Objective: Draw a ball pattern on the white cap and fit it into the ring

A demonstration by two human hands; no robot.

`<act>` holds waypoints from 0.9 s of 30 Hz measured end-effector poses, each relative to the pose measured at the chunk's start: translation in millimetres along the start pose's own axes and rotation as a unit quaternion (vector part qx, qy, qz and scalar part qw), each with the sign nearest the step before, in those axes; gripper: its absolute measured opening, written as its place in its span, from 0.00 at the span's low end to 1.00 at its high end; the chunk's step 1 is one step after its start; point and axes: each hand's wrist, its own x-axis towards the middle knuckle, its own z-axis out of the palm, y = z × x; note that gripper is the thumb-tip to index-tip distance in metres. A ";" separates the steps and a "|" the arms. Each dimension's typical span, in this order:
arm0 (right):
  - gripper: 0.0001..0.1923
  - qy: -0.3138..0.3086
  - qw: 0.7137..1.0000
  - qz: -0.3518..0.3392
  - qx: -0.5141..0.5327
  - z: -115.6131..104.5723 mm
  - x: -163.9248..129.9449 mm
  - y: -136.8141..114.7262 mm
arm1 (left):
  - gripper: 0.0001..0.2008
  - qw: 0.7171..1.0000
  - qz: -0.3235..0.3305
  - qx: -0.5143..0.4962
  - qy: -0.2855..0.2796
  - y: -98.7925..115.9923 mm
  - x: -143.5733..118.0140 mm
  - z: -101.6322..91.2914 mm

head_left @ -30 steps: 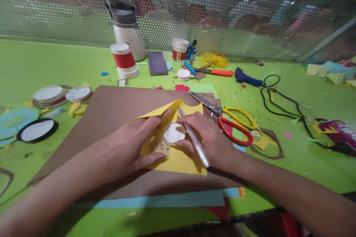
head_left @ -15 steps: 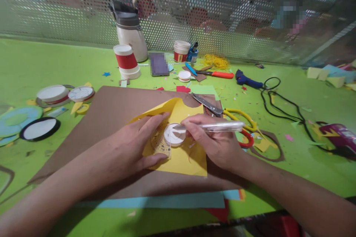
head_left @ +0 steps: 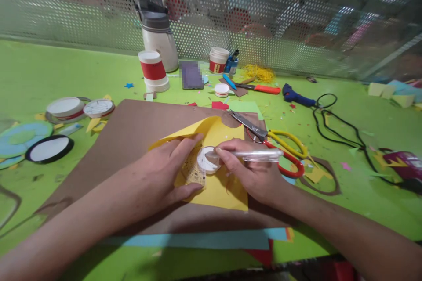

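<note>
We hold our left hand (head_left: 165,167) with thumb and fingers spread apart over a clear protractor (head_left: 194,170) on the yellow paper (head_left: 227,197). Our right hand (head_left: 252,171) has its fingers clamped on a pen (head_left: 260,155), its tip at the white disc (head_left: 207,166), which lies by the protractor's straight edge. We see the paper resting on a brown sheet (head_left: 141,118), with scissors (head_left: 253,128) near its right side on the green bench (head_left: 379,118)

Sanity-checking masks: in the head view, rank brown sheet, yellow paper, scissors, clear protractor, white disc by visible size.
1. Brown sheet
2. Yellow paper
3. Scissors
Below those, unranked: clear protractor and white disc; they look close in size, both partly covered.
</note>
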 end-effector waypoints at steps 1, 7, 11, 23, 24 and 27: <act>0.08 -0.002 1.000 0.000 -0.001 0.2 0.1 -0.5 | 0.38 1.000 0.006 -0.002 0.006 0.0 0.3 0.4; 0.09 -0.011 0.999 -0.021 -0.030 0.3 1.2 -2.9 | 0.34 1.000 0.025 -0.002 0.014 -0.3 1.1 1.5; 0.08 -0.016 0.999 -0.029 -0.038 -1.0 1.9 -3.3 | 0.34 1.000 0.026 -0.001 0.007 1.0 -0.1 0.2; 0.07 -0.014 0.999 -0.036 -0.035 -1.1 0.9 -5.0 | 0.35 0.999 0.041 0.001 0.009 -5.0 1.9 6.2; 0.07 -0.015 0.999 -0.034 -0.035 -1.1 0.7 -4.9 | 0.35 0.999 0.039 0.000 0.011 -5.1 1.9 6.3; 0.08 -0.021 0.999 -0.031 -0.039 -1.2 -0.1 -4.9 | 0.34 0.999 0.033 -0.007 0.010 -4.1 2.1 4.7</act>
